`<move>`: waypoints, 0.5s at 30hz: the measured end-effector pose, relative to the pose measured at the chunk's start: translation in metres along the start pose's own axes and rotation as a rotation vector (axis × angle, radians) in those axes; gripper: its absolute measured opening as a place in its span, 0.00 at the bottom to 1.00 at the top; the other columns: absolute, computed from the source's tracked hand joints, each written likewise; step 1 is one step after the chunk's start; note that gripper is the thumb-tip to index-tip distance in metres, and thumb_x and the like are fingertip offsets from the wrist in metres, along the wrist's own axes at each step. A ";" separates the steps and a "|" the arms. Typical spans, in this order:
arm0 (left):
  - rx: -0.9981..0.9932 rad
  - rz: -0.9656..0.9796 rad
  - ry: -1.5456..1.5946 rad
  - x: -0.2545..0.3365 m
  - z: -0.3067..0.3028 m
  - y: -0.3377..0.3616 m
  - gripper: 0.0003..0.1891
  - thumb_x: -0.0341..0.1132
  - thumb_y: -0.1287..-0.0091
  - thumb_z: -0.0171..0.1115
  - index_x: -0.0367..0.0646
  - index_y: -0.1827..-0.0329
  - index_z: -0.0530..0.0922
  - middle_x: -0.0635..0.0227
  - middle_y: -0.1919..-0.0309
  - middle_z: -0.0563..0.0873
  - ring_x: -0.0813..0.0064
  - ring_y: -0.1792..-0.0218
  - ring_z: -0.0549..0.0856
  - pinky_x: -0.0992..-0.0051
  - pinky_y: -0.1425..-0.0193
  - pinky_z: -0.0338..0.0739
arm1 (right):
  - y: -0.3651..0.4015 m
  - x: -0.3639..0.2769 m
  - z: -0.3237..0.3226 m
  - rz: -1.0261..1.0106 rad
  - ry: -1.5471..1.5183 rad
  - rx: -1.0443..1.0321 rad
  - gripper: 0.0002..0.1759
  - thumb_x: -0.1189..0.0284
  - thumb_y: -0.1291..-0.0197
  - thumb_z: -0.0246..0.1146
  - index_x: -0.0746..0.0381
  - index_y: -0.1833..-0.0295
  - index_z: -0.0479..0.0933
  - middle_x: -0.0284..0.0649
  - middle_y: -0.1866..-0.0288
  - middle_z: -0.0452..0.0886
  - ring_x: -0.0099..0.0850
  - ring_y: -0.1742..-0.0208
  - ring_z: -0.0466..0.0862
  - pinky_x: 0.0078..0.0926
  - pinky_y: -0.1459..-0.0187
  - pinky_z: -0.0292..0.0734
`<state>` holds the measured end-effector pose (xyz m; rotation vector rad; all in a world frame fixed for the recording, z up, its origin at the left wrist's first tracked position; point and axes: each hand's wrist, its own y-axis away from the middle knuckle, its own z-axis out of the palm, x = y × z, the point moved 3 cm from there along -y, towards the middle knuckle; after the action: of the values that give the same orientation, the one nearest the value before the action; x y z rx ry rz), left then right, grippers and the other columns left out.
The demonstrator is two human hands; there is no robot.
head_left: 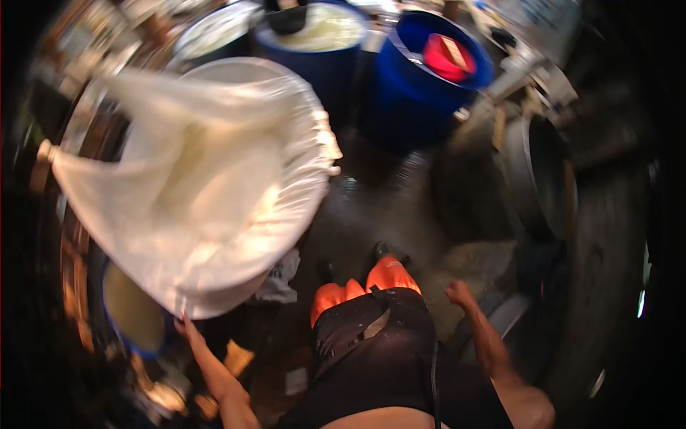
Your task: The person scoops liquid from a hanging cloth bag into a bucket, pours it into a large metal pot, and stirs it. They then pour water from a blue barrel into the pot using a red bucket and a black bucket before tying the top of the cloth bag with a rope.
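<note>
A large white cloth (214,179) hangs in a hollow over a round white tub (243,70), bunched along the tub's right rim. Its left corner is drawn out to a knot-like end. At the cloth's lower edge, my left hand (184,327) has its fingers closed on the fabric, though they show small and blurred. My right hand (459,293) hangs apart at my right side, fingers curled in, with nothing visible in it. What lies under the cloth is mostly hidden.
Two blue barrels of pale contents stand behind the tub, one barrel (314,61) with a dark vessel above it. A blue barrel (400,107) holds a red container (449,57). To the right is a large round metal vessel (532,179); a blue-rimmed container (132,307) sits lower left. The floor (371,207) looks wet.
</note>
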<state>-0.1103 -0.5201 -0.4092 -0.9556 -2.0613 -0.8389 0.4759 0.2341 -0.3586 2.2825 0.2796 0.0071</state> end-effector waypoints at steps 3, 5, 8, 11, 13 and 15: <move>0.044 -0.335 -0.232 0.007 0.047 0.073 0.52 0.64 0.42 0.71 0.44 0.21 0.59 0.56 0.20 0.58 0.50 0.27 0.69 0.47 0.23 0.63 | 0.046 -0.024 0.004 -0.020 -0.342 0.246 0.21 0.60 0.41 0.63 0.61 0.46 0.83 0.51 0.52 0.87 0.47 0.47 0.86 0.42 0.45 0.80; -0.165 -0.562 -0.374 -0.074 0.097 0.067 0.40 0.63 0.35 0.61 0.51 0.24 0.66 0.61 0.23 0.64 0.46 0.30 0.71 0.30 0.33 0.64 | 0.068 -0.031 0.024 -0.006 -0.473 0.377 0.22 0.62 0.40 0.64 0.63 0.43 0.81 0.48 0.55 0.88 0.40 0.54 0.88 0.37 0.50 0.82; -0.856 -0.784 -0.763 -0.117 0.189 0.121 0.26 0.49 0.30 0.65 0.47 0.33 0.73 0.61 0.36 0.77 0.51 0.51 0.81 0.38 0.54 0.77 | 0.130 -0.059 0.034 0.007 -0.746 0.450 0.21 0.64 0.40 0.63 0.64 0.44 0.81 0.46 0.60 0.88 0.39 0.57 0.88 0.37 0.53 0.81; -1.359 0.200 -0.859 -0.048 0.300 0.244 0.19 0.45 0.31 0.67 0.39 0.48 0.78 0.64 0.62 0.84 0.67 0.69 0.81 0.64 0.63 0.78 | 0.170 -0.055 0.058 0.050 -0.827 0.720 0.19 0.66 0.40 0.63 0.65 0.46 0.81 0.43 0.65 0.86 0.39 0.62 0.87 0.37 0.56 0.81; -1.672 0.753 -0.691 -0.012 0.355 0.318 0.15 0.41 0.30 0.67 0.35 0.58 0.79 0.69 0.73 0.83 0.78 0.74 0.79 0.74 0.66 0.76 | 0.184 -0.031 0.083 0.150 -0.907 0.741 0.18 0.67 0.40 0.63 0.65 0.47 0.81 0.43 0.67 0.86 0.37 0.64 0.86 0.36 0.57 0.81; -1.892 0.761 -0.485 0.059 0.382 0.412 0.13 0.42 0.27 0.63 0.38 0.59 0.80 0.74 0.74 0.81 0.84 0.75 0.75 0.78 0.70 0.71 | 0.199 -0.004 0.111 0.315 -1.190 0.684 0.18 0.67 0.40 0.64 0.65 0.47 0.82 0.44 0.65 0.87 0.35 0.62 0.87 0.34 0.56 0.81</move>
<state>0.0754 0.0105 -0.4631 -2.7416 -0.3486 -2.1222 0.5221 0.0237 -0.2850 2.4914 -0.8024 -1.3979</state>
